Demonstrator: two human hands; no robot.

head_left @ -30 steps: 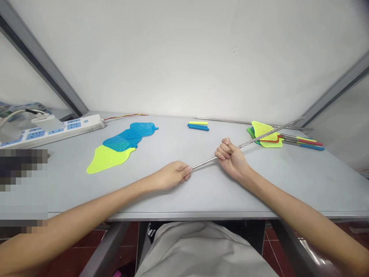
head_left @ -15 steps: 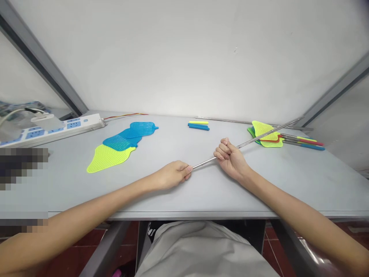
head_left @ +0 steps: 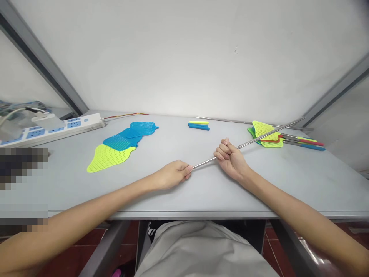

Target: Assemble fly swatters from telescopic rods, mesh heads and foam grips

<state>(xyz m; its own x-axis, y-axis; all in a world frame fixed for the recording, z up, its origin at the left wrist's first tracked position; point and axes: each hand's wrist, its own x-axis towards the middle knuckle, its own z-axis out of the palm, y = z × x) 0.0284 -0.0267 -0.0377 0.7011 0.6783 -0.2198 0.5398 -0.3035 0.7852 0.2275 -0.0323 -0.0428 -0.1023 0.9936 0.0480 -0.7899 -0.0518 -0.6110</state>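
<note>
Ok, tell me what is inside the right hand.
A metal rod emerges on both sides of the right hand; the stretch between is covered, so it cannot be seen.

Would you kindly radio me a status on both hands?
Left hand gripping metal rod at its near end. Right hand closed on it farther along. Beyond, rod crosses in front of yellow mesh head.
</note>
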